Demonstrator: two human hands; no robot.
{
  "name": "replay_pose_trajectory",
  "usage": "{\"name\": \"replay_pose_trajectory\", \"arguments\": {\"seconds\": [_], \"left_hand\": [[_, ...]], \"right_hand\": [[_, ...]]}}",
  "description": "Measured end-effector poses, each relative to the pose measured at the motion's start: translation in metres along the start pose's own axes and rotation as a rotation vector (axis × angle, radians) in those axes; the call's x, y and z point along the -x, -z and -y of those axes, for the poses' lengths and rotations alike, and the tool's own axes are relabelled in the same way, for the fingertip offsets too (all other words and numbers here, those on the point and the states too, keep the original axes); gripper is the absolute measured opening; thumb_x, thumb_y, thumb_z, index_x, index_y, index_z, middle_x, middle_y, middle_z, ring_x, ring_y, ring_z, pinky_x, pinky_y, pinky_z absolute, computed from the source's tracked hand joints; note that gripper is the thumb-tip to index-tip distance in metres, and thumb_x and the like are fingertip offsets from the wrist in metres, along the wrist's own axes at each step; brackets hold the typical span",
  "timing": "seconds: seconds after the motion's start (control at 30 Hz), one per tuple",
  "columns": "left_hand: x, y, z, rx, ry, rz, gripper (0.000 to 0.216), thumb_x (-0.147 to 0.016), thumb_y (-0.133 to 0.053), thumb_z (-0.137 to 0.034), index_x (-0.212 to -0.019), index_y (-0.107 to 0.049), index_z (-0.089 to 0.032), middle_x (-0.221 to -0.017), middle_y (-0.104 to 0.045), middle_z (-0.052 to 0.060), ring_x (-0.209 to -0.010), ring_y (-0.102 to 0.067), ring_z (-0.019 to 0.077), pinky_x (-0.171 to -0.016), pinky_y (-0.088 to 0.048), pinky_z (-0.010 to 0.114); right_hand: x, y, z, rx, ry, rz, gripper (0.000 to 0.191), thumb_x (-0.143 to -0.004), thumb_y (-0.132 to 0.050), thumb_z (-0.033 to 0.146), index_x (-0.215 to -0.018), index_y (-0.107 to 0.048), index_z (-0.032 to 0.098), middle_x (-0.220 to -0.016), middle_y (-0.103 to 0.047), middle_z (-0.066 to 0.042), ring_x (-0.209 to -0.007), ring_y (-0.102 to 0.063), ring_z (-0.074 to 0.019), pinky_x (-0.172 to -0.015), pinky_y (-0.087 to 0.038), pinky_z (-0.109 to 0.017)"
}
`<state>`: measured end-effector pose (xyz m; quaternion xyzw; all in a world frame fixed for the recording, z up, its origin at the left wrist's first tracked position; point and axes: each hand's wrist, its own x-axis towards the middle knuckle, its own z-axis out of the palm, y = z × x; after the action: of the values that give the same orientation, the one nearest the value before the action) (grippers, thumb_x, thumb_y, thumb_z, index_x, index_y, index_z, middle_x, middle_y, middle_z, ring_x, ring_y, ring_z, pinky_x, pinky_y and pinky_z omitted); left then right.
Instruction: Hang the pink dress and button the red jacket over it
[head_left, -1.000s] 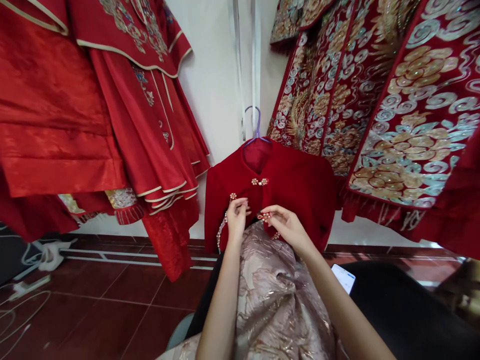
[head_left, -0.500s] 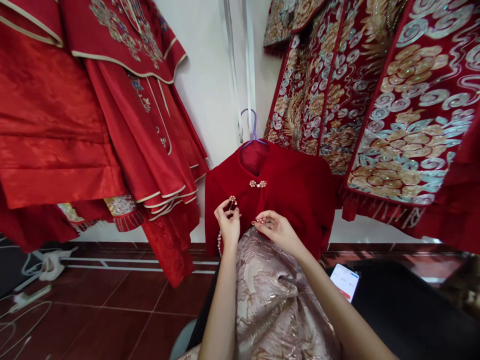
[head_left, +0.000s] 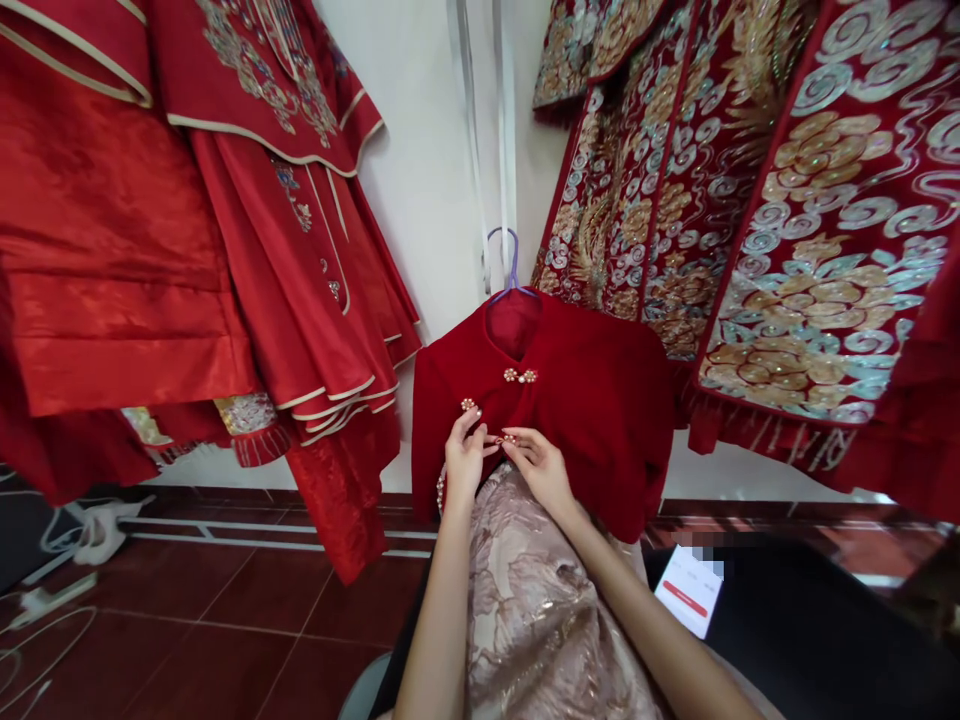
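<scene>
A dark red jacket (head_left: 600, 370) hangs before me on a purple hanger (head_left: 514, 268). At its neck a beaded flower clasp (head_left: 520, 376) joins both front edges. My left hand (head_left: 465, 462) is closed at the jacket's left front edge, a second beaded flower (head_left: 469, 405) showing just above its fingers. Pinched in my right hand (head_left: 541, 468) is a small beaded clasp (head_left: 508, 439), partly covered by the fingertips. The fingertips of both hands nearly meet there. Below them, a shiny pinkish-beige patterned fabric (head_left: 532, 590) covers my lap.
Red garments with cream edging (head_left: 262, 250) hang at left. Embroidered red garments (head_left: 810, 230) hang at right. A lit phone (head_left: 690, 590) lies on a black surface (head_left: 795, 610) at lower right. White cables (head_left: 52, 640) and pale shoes (head_left: 101, 530) are on the tiled floor.
My hands have come together: the right moved slightly left, and the left fingers reached toward the clasp in the right hand. The view has shifted slightly.
</scene>
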<state>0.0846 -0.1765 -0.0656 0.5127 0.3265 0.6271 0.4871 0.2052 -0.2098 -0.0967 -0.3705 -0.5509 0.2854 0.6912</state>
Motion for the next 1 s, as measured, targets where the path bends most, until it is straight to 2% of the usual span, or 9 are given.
{"name": "replay_pose_trajectory", "arguments": {"seconds": [0.13, 0.3, 0.53, 0.77, 1.0], "left_hand": [[-0.004, 0.009, -0.004, 0.001, 0.007, -0.007, 0.043, -0.076, -0.066, -0.037, -0.113, -0.061, -0.016, -0.122, -0.062, 0.014, -0.075, -0.066, 0.0118, -0.065, -0.058, 0.026], [-0.008, 0.01, -0.005, 0.023, 0.042, -0.059, 0.035, -0.08, -0.061, -0.034, -0.107, -0.066, -0.012, -0.117, -0.066, 0.015, -0.069, -0.065, 0.0091, -0.064, -0.057, 0.024], [-0.011, 0.0, -0.002, 0.054, 0.049, -0.096, 0.031, -0.081, -0.059, -0.026, -0.107, -0.065, -0.011, -0.114, -0.067, 0.015, -0.063, -0.064, 0.0077, -0.061, -0.057, 0.023], [-0.011, 0.0, -0.004, 0.017, 0.049, -0.105, 0.032, -0.083, -0.056, -0.025, -0.112, -0.063, -0.013, -0.111, -0.067, 0.013, -0.058, -0.062, 0.0054, -0.06, -0.057, 0.022], [-0.022, -0.01, -0.001, -0.167, 0.073, -0.08, 0.032, -0.082, -0.055, -0.019, -0.114, -0.06, -0.014, -0.11, -0.065, 0.012, -0.057, -0.062, 0.0066, -0.053, -0.054, 0.02]], "right_hand": [[-0.021, -0.018, -0.005, 0.065, 0.105, -0.032, 0.028, -0.083, -0.061, 0.035, -0.105, -0.066, 0.019, -0.103, -0.066, -0.007, -0.092, -0.064, -0.0172, -0.082, -0.055, -0.032], [-0.044, -0.021, -0.001, 0.141, 0.174, -0.06, 0.028, -0.083, -0.06, 0.035, -0.105, -0.067, 0.018, -0.098, -0.068, -0.007, -0.089, -0.064, -0.0161, -0.08, -0.055, -0.03], [-0.05, -0.021, -0.003, 0.187, 0.161, -0.084, 0.03, -0.084, -0.058, 0.036, -0.105, -0.069, 0.017, -0.1, -0.069, -0.007, -0.087, -0.065, -0.0163, -0.078, -0.056, -0.029], [-0.055, -0.02, 0.0, 0.217, 0.129, -0.09, 0.029, -0.083, -0.058, 0.038, -0.1, -0.07, 0.018, -0.101, -0.07, -0.007, -0.086, -0.067, -0.0175, -0.077, -0.057, -0.03], [-0.055, -0.017, 0.0, 0.205, 0.102, -0.042, 0.027, -0.083, -0.057, 0.037, -0.099, -0.069, 0.018, -0.099, -0.071, -0.006, -0.089, -0.068, -0.0181, -0.08, -0.057, -0.031]]}}
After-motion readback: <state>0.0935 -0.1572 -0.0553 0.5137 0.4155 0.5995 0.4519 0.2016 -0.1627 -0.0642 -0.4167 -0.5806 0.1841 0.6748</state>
